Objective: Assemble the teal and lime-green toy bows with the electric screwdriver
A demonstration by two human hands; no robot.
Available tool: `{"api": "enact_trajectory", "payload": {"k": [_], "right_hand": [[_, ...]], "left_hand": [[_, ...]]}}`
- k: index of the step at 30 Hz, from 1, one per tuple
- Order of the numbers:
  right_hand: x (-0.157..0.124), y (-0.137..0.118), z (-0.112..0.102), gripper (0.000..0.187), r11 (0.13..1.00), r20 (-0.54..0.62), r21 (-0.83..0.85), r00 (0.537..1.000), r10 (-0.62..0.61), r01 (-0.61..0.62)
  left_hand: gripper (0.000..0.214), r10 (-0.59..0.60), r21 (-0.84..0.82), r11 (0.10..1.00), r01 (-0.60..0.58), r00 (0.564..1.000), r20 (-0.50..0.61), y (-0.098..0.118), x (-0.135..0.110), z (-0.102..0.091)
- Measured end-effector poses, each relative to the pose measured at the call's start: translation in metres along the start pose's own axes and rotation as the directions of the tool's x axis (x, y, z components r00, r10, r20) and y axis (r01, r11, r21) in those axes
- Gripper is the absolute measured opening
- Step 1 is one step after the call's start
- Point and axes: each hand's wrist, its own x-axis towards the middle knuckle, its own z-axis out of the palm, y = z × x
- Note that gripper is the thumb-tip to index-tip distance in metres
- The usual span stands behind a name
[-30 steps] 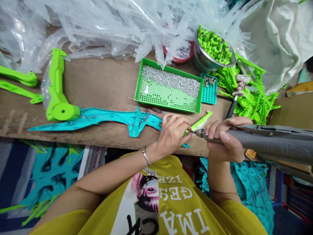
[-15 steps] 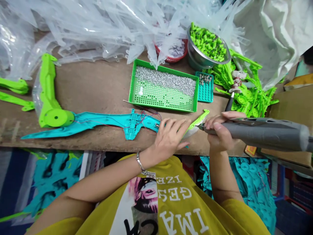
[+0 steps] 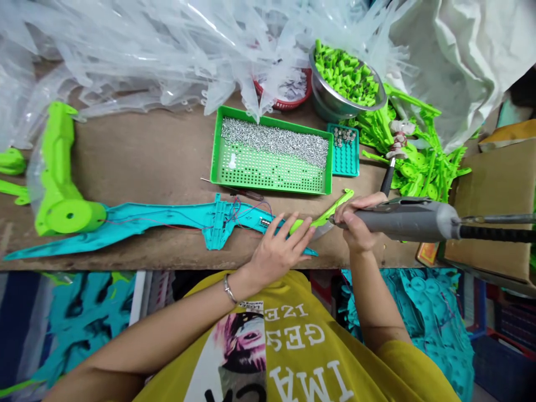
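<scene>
My left hand (image 3: 278, 245) lies flat with fingers stretched over the right end of a long turquoise plastic part (image 3: 167, 215) and the lower end of a thin lime-green strip (image 3: 320, 218). Under those fingers the join of the parts is partly hidden. Red and blue wires (image 3: 238, 209) and a small metal cylinder (image 3: 264, 222) show on the turquoise part. My right hand (image 3: 360, 222) is wrapped round a grey electric screwdriver (image 3: 402, 222), held level, its tip at the green strip. At the far left end sits a lime-green angled piece (image 3: 58, 173).
A green tray (image 3: 272, 181) of screws stands behind the parts, next to a small teal tray (image 3: 347, 159). Further back are a red basket (image 3: 288, 105) and a metal bowl (image 3: 379, 103) of green pieces. Green parts (image 3: 419, 167) and a cardboard box (image 3: 498, 206) stand right.
The view has shifted slightly, and the parts sit further left in it. My left fingers have drawn back, showing more of the green strip. My right hand still holds the screwdriver.
</scene>
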Motion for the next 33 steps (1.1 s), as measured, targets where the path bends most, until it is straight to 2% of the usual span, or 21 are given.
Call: {"api": "enact_trajectory", "payload": {"k": [3,7,9,10,12,14,16,22,30,33], "right_hand": [[0.002,0.007,-0.008,0.022,0.999,0.145,0.041,0.989,-0.015,0.009],[0.015,0.003,-0.013,0.018,0.992,0.293,0.046,0.951,0.098,-0.116],[0.028,-0.001,-0.008,0.022,0.989,0.314,0.032,0.941,0.129,-0.146],[0.034,-0.003,-0.003,0.025,0.991,0.28,0.041,0.954,0.108,-0.124],[0.048,-0.002,0.01,0.031,0.998,0.131,0.065,0.991,0.017,-0.026],[0.06,0.003,0.024,0.035,0.997,-0.026,0.058,0.998,-0.058,0.059],[0.067,0.012,0.036,0.037,0.997,-0.097,0.034,0.993,-0.06,0.064],[0.07,0.033,0.046,0.042,1.0,-0.103,0.004,0.995,-0.005,0.005],[0.071,0.041,0.047,0.042,1.0,-0.069,0.016,0.997,0.018,-0.017],[0.072,0.036,0.047,0.041,0.999,-0.041,-0.023,0.999,0.033,-0.034]], "left_hand": [[0.058,0.01,0.034,0.999,-0.008,0.999,-0.033,0.0,0.0,0.002],[0.06,-0.005,0.05,0.999,0.009,0.998,-0.064,-0.001,0.001,0.002],[0.06,-0.022,0.05,0.998,0.026,0.997,-0.078,-0.001,0.002,0.002],[0.06,-0.026,0.049,0.998,0.03,0.996,-0.082,-0.001,0.002,0.002],[0.06,-0.023,0.049,0.998,0.028,0.996,-0.086,-0.002,0.002,0.002],[0.059,-0.019,0.052,0.998,0.023,0.997,-0.08,-0.002,0.002,0.002],[0.058,-0.025,0.056,0.998,0.028,0.998,-0.061,-0.002,0.001,0.001],[0.057,-0.03,0.063,0.998,0.032,0.999,-0.026,-0.002,0.001,-0.002],[0.054,-0.025,0.028,0.999,0.026,0.998,-0.061,-0.003,0.001,-0.001],[0.055,-0.024,0.027,0.999,0.026,0.997,-0.068,-0.003,0.001,0.0]]}}
